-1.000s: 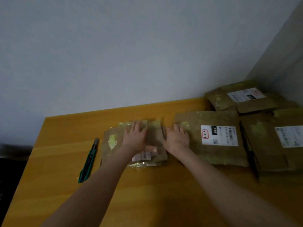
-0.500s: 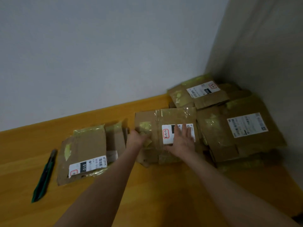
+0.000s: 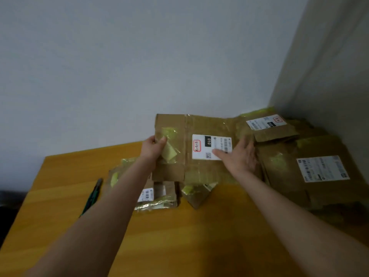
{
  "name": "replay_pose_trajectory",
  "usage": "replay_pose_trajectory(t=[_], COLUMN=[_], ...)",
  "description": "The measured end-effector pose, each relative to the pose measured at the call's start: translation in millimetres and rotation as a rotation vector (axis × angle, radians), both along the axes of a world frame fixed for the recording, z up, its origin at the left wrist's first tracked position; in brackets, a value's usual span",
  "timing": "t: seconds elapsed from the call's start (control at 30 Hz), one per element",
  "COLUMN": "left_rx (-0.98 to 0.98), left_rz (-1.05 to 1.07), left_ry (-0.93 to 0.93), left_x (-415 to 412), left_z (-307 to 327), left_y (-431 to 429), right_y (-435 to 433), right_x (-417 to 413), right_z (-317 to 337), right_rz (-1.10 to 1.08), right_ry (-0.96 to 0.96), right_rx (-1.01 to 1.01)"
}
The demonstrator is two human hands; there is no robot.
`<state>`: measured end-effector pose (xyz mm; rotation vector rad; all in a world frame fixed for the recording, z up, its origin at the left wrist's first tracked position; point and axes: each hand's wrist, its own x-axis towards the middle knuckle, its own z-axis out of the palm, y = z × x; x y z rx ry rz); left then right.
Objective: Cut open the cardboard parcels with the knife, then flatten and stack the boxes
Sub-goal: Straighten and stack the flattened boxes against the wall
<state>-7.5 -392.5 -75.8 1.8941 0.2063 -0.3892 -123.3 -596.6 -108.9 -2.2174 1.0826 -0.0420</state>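
Observation:
I hold a flattened cardboard box (image 3: 199,124) with a white label tilted up above the wooden table (image 3: 189,236). My left hand (image 3: 152,148) grips its left edge, thumb on the front. At its right side my right hand (image 3: 239,156) holds it, thumb across the label. Below it lies a smaller flattened box (image 3: 159,193) with yellowish tape. The green-handled knife (image 3: 92,196) lies on the table to the left, apart from both hands.
Several flattened labelled boxes (image 3: 319,168) are piled in the right corner against the wall, one more (image 3: 267,126) behind. A cardboard scrap (image 3: 196,197) lies under the held box. The table's left edge is near the knife.
Both hands left the small box on the left, took the labelled box lying flat beside it and lifted it upright off the table. The view swung right, then back left.

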Motion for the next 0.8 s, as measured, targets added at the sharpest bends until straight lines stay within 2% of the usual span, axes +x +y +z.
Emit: replay_pose_trajectory(t=[0.07,0.13,0.23,0.3,0.37,0.43,0.5,0.57,0.7,0.8], left_rx=[-0.009,0.026,0.213,0.420,0.625,0.798,0.885,0.938,1.103,1.185], left_rz=[0.069,0.112,0.179,0.183,0.034,-0.247,-0.534,-0.750,-0.895,-0.910], left_ry=[0.002,-0.003,-0.055,-0.058,-0.065,-0.136,-0.167,-0.104,-0.007,0.004], left_x=[14,21,27,27,18,6,-2,-6,-9,3], left_z=[9,12,1,-14,-33,-53,-72,-90,-118,-112], left_y=[39,76,125,154,170,172,163,153,139,124], right_y=[19,52,106,139,163,180,190,192,184,163], right_x=[14,28,44,49,51,51,53,53,49,41], right_z=[12,15,11,2,-14,-34,-51,-62,-75,-79], right_rz=[0.035,0.128,0.213,0.296,0.370,0.444,0.485,0.485,0.510,0.362], right_ry=[-0.051,-0.076,-0.061,0.051,0.167,0.258,0.355,0.433,0.441,0.414], right_rx=[0.243,0.383,0.395,0.319,0.170,0.039,0.014,0.023,-0.037,-0.085])
